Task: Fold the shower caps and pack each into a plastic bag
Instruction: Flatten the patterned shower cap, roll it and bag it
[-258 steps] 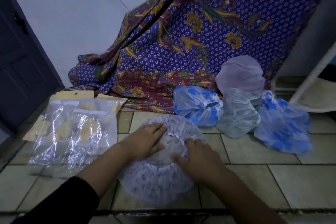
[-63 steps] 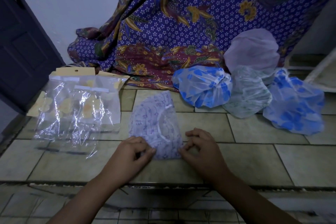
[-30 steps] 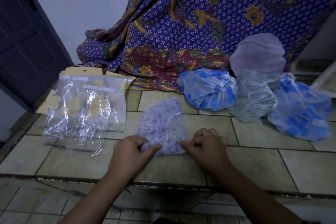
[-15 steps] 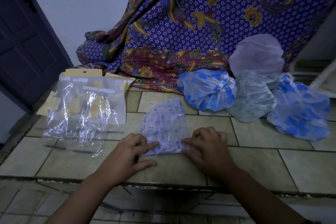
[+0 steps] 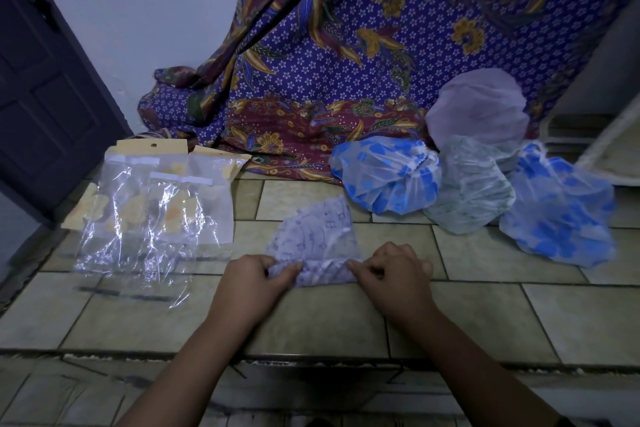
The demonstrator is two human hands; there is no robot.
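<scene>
Roughly midway along the tiled surface (image 5: 485,315), a little back from its near edge, lies the folded shower cap (image 5: 313,236), a pale wedge printed with small marks. Its long axis runs from the near edge toward the far one, leaning slightly right, with the rounded end pointing away. The near end is turned up into a short roll lying crosswise. The left hand (image 5: 254,279) pinches the roll's left end between thumb and curled fingers, and the right hand (image 5: 394,274) pinches its right end likewise. Bare tile lies between the hands and the near edge, and off to the right. Clear plastic bags (image 5: 156,215) lie just left of the cap, toward the left edge. Four loose caps (image 5: 384,180) crowd the far right, the nearest close to the wedge's far end.
</scene>
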